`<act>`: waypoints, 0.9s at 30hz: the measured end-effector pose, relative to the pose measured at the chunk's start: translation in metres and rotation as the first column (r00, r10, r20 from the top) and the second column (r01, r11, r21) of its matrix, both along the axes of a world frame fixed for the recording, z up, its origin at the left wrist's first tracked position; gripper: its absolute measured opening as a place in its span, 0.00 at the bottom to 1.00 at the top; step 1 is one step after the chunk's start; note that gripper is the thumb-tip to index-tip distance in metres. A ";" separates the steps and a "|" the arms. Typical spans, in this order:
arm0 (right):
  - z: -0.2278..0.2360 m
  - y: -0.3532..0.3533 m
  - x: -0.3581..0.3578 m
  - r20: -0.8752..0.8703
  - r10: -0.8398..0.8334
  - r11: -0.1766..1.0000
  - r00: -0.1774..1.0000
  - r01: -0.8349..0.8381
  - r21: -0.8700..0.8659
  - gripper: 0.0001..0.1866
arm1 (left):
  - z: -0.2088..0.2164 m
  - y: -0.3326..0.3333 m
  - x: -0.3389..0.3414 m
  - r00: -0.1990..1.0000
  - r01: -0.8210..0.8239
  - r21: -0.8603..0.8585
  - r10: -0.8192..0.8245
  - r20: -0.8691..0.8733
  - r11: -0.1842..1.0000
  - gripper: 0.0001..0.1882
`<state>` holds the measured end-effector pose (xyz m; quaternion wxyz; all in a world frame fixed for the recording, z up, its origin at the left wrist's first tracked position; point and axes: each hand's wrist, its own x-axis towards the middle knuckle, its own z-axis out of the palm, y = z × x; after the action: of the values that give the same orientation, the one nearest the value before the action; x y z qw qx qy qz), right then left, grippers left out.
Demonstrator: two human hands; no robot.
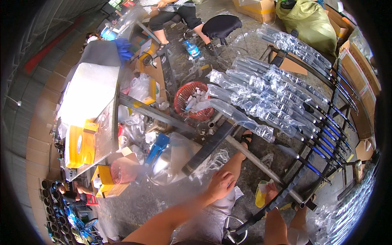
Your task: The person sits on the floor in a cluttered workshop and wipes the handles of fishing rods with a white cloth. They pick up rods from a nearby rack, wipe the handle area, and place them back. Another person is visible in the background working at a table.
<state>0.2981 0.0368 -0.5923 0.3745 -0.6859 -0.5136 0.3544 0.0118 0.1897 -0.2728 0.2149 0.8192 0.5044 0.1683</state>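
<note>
My left hand [221, 185] rests over my knee at the lower middle, its fingers curled in loosely, with nothing visible in them. A small white scrap [238, 192] shows just beside it. Lower right of it, my right hand [270, 191] is at a small yellow thing with a pale inside [260, 195], fingers against its right side; its kind is unclear. A metal rack beam [255, 159] runs above my right hand. On the rack lie several dark rods in clear plastic sleeves [261, 94], their blue and black ends [326, 153] toward the right.
A red plastic basket [176, 100] holding white pieces stands beyond the rack. At left is a workbench [107, 126] with a yellow container [76, 145]; boxes and plastic bags crowd below. A black stool [221, 26], water bottle [192, 49] and seated person [175, 12] are at the back.
</note>
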 end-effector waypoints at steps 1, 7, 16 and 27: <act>0.001 0.003 0.000 -0.082 -0.035 0.999 0.996 0.037 0.020 0.10 | 0.001 0.000 0.000 1.000 -0.002 0.008 0.002 -0.002 1.000 0.10; 0.026 0.013 -0.003 0.498 0.008 0.944 0.867 -0.171 0.281 0.13 | -0.002 -0.001 -0.002 1.000 -0.008 -0.027 0.008 0.001 1.000 0.08; 0.045 0.013 -0.019 -0.200 -0.289 0.944 0.936 0.244 -0.224 0.27 | -0.006 -0.005 -0.004 1.000 -0.007 0.024 0.007 -0.003 1.000 0.07; 0.116 0.043 -0.021 -0.395 -0.310 0.903 0.865 0.138 -0.406 0.24 | 0.005 -0.001 -0.001 1.000 0.011 0.034 -0.010 -0.023 0.999 0.06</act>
<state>0.2775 0.0797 -0.4762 0.3886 -0.6979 -0.2532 0.5458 0.0109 0.1883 -0.2680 0.1961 0.8272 0.4996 0.1664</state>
